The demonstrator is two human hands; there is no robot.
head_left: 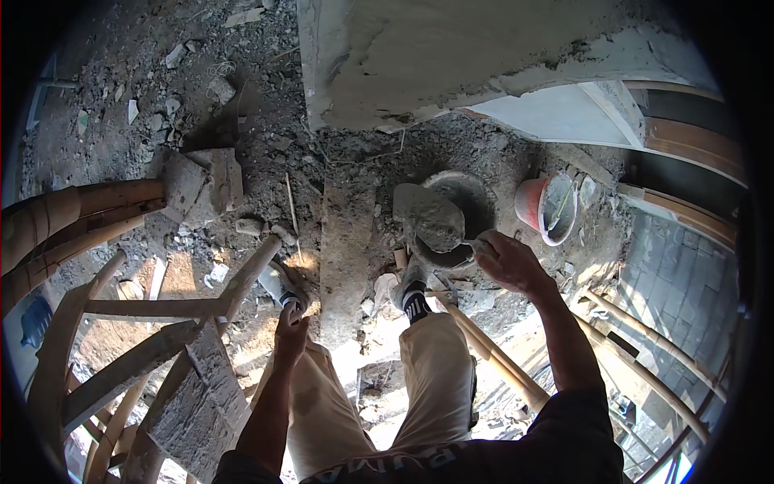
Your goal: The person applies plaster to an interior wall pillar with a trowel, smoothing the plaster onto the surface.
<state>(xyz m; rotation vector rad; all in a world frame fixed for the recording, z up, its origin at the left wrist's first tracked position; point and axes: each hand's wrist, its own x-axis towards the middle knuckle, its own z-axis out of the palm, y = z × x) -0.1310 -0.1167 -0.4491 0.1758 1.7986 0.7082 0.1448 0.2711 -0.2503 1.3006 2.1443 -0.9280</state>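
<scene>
My right hand is closed around the handle of a mortar-coated trowel. Its broad grey blade, heaped with wet mortar, is held over a round basin on the ground and hides part of the basin's left side. Above my left shoe, my left hand hangs with its fingers curled in. What it holds, if anything, I cannot make out.
A red and white bucket stands right of the basin. Ahead rises a plastered wall. Wooden trestles and a concrete block are on the left; bamboo poles cross the lower right. Rubble covers the ground.
</scene>
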